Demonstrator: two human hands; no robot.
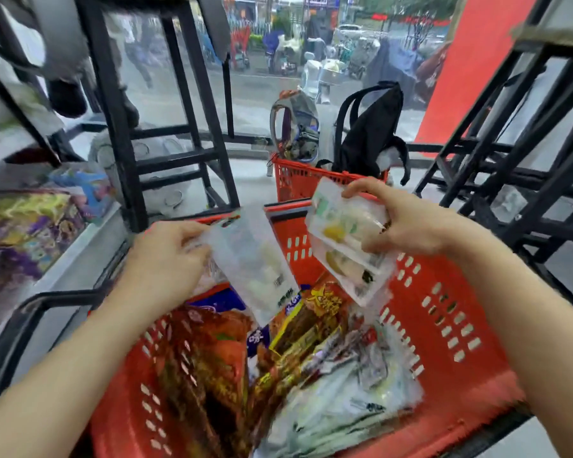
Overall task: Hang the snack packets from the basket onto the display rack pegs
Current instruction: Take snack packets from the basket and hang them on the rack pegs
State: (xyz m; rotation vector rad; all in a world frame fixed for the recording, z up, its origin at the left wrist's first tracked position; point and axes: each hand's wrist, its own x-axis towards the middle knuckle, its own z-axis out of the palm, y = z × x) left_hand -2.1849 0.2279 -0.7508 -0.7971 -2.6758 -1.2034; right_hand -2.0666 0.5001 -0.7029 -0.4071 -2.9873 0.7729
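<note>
My left hand [169, 256] pinches the top edge of a clear snack packet [255, 262], barcode side toward me, so it hangs over the red basket [444, 325]. My right hand [407, 219] has its fingers curled round two clear packets with yellow and green print [344, 233] — stacked one over the other, held above the basket's far right side. Below them the basket is filled with more packets: red-brown ones [205, 368] on the left, pale ones [338, 408] on the right. A second red basket [298, 183] stands beyond, with a black backpack [371, 133] behind it. Black metal rack frames [119, 127] rise on both sides.
</note>
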